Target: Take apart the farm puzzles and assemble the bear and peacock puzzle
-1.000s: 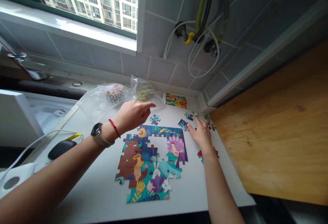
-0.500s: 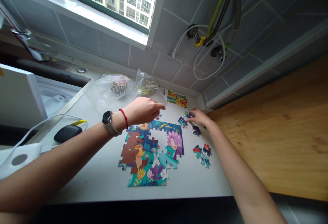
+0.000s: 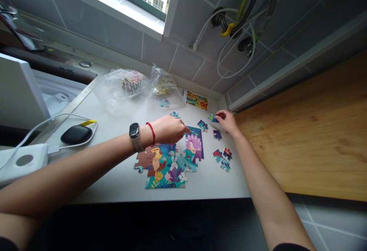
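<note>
A partly joined jigsaw puzzle with a bear, rabbit and peacock lies on the white counter. Over its upper part is my left hand, fingers curled with one fingertip near the peacock section; whatever it may hold is hidden. At the right, my right hand pinches the edge of a blue-green puzzle piece. Below that hand lie a dark piece and a small group of pieces. Another blue piece rests between the hands. Behind my left hand is a further piece.
Clear plastic bags with puzzle pieces stand by the tiled wall, beside a colourful picture card. A black rounded device and white cable are at the left. A wooden board borders the right side.
My left hand has moved down and right over the puzzle's upper part. My right hand remains at the blue-green piece. The whole view has shifted, with the counter higher in the frame.
</note>
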